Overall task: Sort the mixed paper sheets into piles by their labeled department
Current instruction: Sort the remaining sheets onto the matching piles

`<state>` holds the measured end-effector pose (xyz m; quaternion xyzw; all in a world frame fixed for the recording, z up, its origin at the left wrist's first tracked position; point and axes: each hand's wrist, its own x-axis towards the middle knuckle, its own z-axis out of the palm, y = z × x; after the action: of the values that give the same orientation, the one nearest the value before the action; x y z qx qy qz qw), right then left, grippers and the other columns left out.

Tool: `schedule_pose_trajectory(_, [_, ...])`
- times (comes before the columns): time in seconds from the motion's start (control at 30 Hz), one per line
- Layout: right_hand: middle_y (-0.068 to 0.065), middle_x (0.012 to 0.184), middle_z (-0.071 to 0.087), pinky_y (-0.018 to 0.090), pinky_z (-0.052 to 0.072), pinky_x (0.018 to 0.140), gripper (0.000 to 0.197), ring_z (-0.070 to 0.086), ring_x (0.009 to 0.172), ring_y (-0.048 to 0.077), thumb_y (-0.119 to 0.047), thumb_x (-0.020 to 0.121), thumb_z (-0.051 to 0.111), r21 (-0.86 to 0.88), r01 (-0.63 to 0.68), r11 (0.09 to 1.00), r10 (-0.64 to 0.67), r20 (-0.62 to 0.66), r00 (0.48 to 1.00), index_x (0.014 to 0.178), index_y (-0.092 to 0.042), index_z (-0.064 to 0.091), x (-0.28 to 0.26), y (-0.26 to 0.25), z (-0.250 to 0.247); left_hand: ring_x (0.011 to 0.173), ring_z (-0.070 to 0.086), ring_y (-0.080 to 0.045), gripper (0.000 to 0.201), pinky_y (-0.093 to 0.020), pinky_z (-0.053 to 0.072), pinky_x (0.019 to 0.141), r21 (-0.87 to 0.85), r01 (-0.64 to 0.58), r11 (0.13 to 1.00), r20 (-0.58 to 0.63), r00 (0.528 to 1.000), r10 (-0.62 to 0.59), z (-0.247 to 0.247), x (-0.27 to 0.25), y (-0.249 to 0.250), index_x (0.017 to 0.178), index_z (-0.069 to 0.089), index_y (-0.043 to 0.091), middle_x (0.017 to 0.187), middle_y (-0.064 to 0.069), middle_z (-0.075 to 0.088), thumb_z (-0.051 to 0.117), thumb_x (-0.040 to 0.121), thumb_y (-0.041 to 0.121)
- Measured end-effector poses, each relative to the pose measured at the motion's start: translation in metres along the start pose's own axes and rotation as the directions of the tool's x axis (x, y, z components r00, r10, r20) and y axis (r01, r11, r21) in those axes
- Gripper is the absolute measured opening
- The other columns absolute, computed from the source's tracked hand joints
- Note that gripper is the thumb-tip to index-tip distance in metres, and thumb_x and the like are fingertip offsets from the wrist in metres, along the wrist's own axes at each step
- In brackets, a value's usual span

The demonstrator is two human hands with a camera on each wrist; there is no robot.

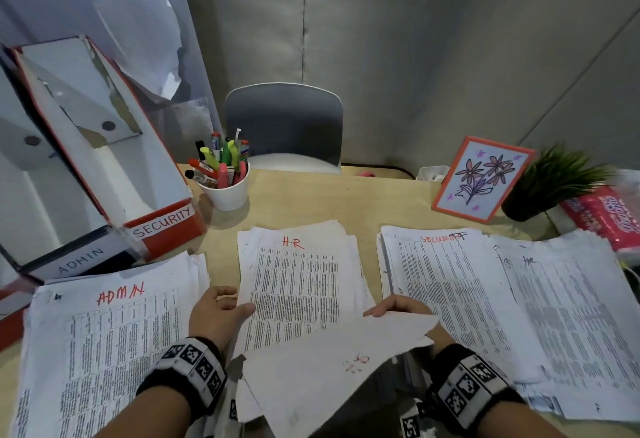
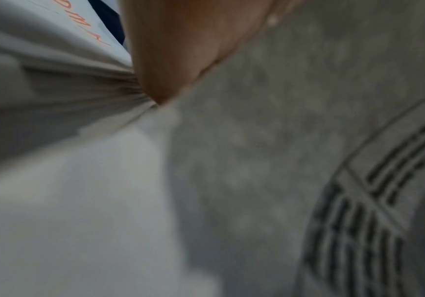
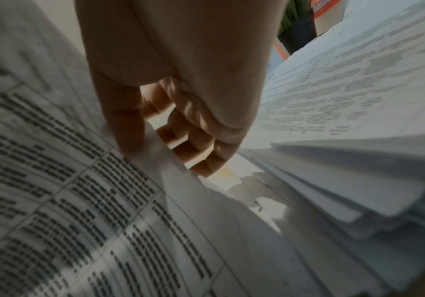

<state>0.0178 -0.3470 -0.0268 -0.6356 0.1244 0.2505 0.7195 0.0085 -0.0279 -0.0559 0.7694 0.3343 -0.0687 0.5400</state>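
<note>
A lifted sheet (image 1: 332, 368), blank side up with faint red letters showing through, is pinched at its far edge by the right hand (image 1: 401, 307), thumb on one face and curled fingers (image 3: 198, 144) on the other. It hangs over the near end of the HR pile (image 1: 298, 285). The left hand (image 1: 218, 313) grips the left edge of that pile, thumb on top. Left of those fingers lies the ADMIN pile (image 1: 114, 344); right of the right-hand fingers lies the SECURITY pile (image 1: 446, 292), then a mixed pile (image 1: 561, 316), all on the counter (image 1: 346, 202).
</note>
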Motion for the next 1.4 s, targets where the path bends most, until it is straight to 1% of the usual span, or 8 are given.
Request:
schedule_pose_trajectory(0.2, [0.014, 0.075, 0.067, 0.028, 0.052, 0.065, 0.010, 0.062, 0.073, 0.026, 0.006, 0.073, 0.065, -0.107, 0.013, 0.994, -0.021, -0.070, 0.997, 0.075, -0.002, 0.071, 0.003, 0.009, 0.003, 0.051, 0.052, -0.019, 0.014, -0.025, 0.038, 0.050, 0.034, -0.066, 0.997, -0.011, 0.998, 0.066, 0.001, 0.000, 0.000, 0.083, 0.061, 0.006, 0.052, 0.003, 0.056, 0.072, 0.082, 0.012])
schedule_pose_trajectory(0.37, [0.022, 0.083, 0.066, 0.033, 0.040, 0.064, 0.012, 0.053, 0.077, 0.035, -0.002, 0.077, 0.062, -0.098, -0.010, 0.995, 0.004, -0.061, 0.998, 0.071, -0.004, 0.073, 0.006, 0.013, 0.000, 0.062, 0.057, -0.019, 0.006, -0.026, 0.044, 0.057, 0.120, -0.037, 0.992, 0.127, 0.992, 0.021, -0.004, 0.006, -0.001, 0.081, 0.064, 0.008, 0.067, -0.003, 0.063, 0.064, 0.086, 0.011])
schedule_pose_trajectory(0.47, [0.023, 0.091, 0.067, 0.033, 0.046, 0.066, 0.020, 0.058, 0.078, 0.032, 0.001, 0.077, 0.058, -0.139, -0.072, 0.988, 0.056, -0.120, 0.991, 0.069, -0.010, 0.073, 0.011, 0.016, 0.003, 0.045, 0.039, -0.019, 0.028, -0.025, 0.031, 0.050, 0.064, 0.040, 0.997, 0.178, 0.983, -0.051, -0.003, 0.008, -0.001, 0.057, 0.053, 0.009, 0.048, -0.004, 0.047, 0.057, 0.084, 0.002])
schedule_pose_trajectory(0.73, [0.014, 0.080, 0.065, 0.019, 0.042, 0.048, 0.033, 0.057, 0.051, 0.009, 0.006, 0.083, 0.062, -0.209, -0.110, 0.972, 0.088, -0.112, 0.990, 0.110, -0.011, 0.064, 0.023, 0.012, 0.008, 0.072, 0.060, -0.023, 0.035, -0.018, 0.048, 0.060, 0.131, -0.063, 0.989, 0.301, 0.954, 0.021, -0.013, 0.001, 0.002, 0.061, 0.064, 0.017, 0.046, 0.014, 0.061, 0.062, 0.081, -0.011])
schedule_pose_trajectory(0.93, [0.015, 0.105, 0.071, 0.048, 0.055, 0.085, 0.030, 0.067, 0.098, 0.031, -0.001, 0.074, 0.067, -0.261, -0.049, 0.964, 0.053, 0.006, 0.999, 0.104, -0.004, 0.071, 0.019, 0.012, 0.014, 0.069, 0.061, 0.004, 0.035, 0.001, 0.041, 0.059, -0.004, -0.019, 1.000, 0.351, 0.936, 0.019, -0.012, -0.006, 0.010, 0.059, 0.073, 0.007, 0.076, 0.016, 0.067, 0.062, 0.074, -0.023])
schedule_pose_trajectory(1.1, [0.009, 0.086, 0.073, 0.034, 0.057, 0.069, 0.020, 0.068, 0.082, 0.025, 0.005, 0.077, 0.070, -0.264, -0.082, 0.961, 0.041, -0.159, 0.986, 0.093, -0.007, 0.071, 0.017, 0.014, 0.015, 0.074, 0.065, -0.033, 0.025, -0.025, 0.047, 0.069, 0.039, 0.038, 0.999, 0.290, 0.956, -0.048, -0.011, -0.001, 0.004, 0.048, 0.068, 0.016, 0.055, 0.000, 0.066, 0.063, 0.072, 0.012])
schedule_pose_trajectory(1.23, [0.012, 0.098, 0.070, 0.032, 0.052, 0.068, 0.031, 0.067, 0.087, 0.026, 0.005, 0.081, 0.065, -0.162, -0.120, 0.979, 0.078, -0.246, 0.966, 0.109, -0.008, 0.057, 0.022, 0.013, 0.022, 0.070, 0.059, -0.033, 0.027, -0.043, 0.050, 0.072, -0.097, 0.186, 0.978, 0.335, 0.931, -0.144, -0.004, -0.013, 0.008, 0.074, 0.065, -0.005, 0.086, -0.030, 0.065, 0.055, 0.085, 0.018])
schedule_pose_trajectory(1.4, [0.010, 0.101, 0.068, 0.022, 0.049, 0.071, 0.015, 0.063, 0.091, 0.018, -0.003, 0.092, 0.055, -0.189, -0.168, 0.968, 0.120, -0.240, 0.963, 0.105, -0.004, 0.062, 0.025, 0.006, 0.036, 0.061, 0.067, -0.007, 0.054, -0.015, 0.048, 0.048, -0.238, 0.157, 0.959, 0.395, 0.917, -0.052, 0.007, -0.034, 0.027, 0.090, 0.065, 0.008, 0.074, 0.001, 0.074, 0.046, 0.089, 0.059])
